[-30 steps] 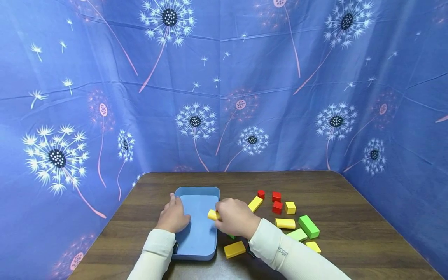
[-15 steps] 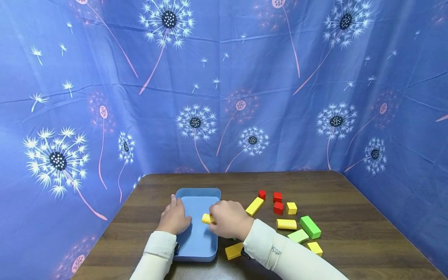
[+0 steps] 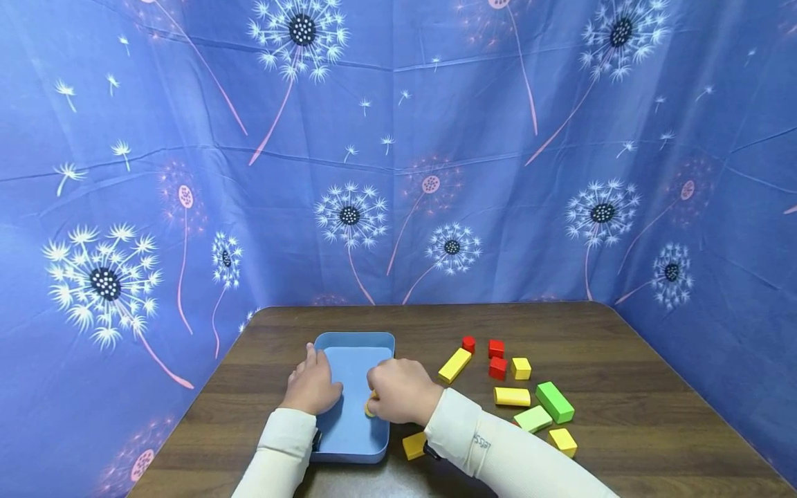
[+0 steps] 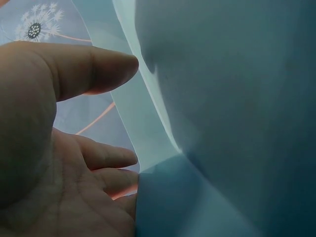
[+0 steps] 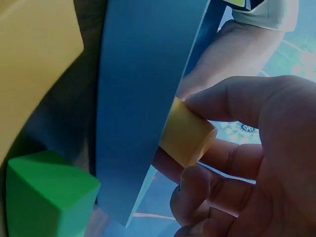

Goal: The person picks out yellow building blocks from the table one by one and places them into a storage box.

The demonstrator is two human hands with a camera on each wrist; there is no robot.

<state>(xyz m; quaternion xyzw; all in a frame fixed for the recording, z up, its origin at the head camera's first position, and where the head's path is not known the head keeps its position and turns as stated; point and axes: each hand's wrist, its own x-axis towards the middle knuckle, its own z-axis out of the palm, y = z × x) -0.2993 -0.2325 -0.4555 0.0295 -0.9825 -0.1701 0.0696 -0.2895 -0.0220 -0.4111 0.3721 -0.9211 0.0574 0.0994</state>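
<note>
My left hand (image 3: pixel 311 384) holds the left wall of a shallow blue tray (image 3: pixel 355 339). In the left wrist view its thumb (image 4: pixel 113 71) is at the inner side of the wall, and the other fingers lie along the outside. Over the right side of the tray, my right hand (image 3: pixel 405 392) pinches a yellow cylindrical block (image 5: pixel 187 133) between thumb and fingers. From the head only one end of that block shows below the fingers. The right wrist view has it just past the tray's wall; whether it touches the tray floor I cannot tell.
Right of the tray lie a yellow rectangular block (image 3: pixel 414 445), a long yellow block (image 3: pixel 454 365), red blocks (image 3: pixel 497 368), a yellow cube (image 3: pixel 521 369), a yellow rounded block (image 3: pixel 512 396), green blocks (image 3: pixel 555 402) and another yellow block (image 3: pixel 563 443). A patterned blue cloth (image 3: pixel 398 138) hangs behind the table.
My right hand has moved left over the tray, and the yellow cylindrical block has tipped from lying sideways to pointing downward. The left hand has stayed at the tray's left wall.
</note>
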